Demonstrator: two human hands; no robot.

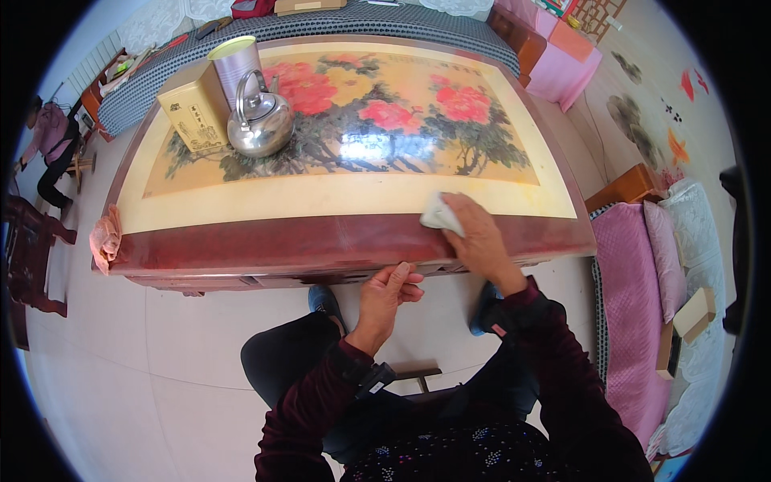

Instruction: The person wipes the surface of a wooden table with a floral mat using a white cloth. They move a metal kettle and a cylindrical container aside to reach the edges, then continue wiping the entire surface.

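My right hand (479, 238) grips a white cloth (441, 215), pressed on the tabletop near the front edge of a dark red wooden table (289, 244). My left hand (382, 301) is at the front edge, left of the right hand, fingers partly curled, with nothing visible in it; whether it touches the edge I cannot tell. A flower painting (397, 114) with a cream border covers most of the tabletop. On its left part stand a metal kettle (262, 126), a gold box (196, 111) and an open-topped lilac canister (236, 63).
A crumpled pink cloth (106, 238) hangs at the table's front left corner. A long seat with a patterned cover (355, 24) runs behind the table. At the right is a sofa with a pink quilted cover (629, 301). Another person (54, 135) is at the far left, near a wooden chair (36, 259).
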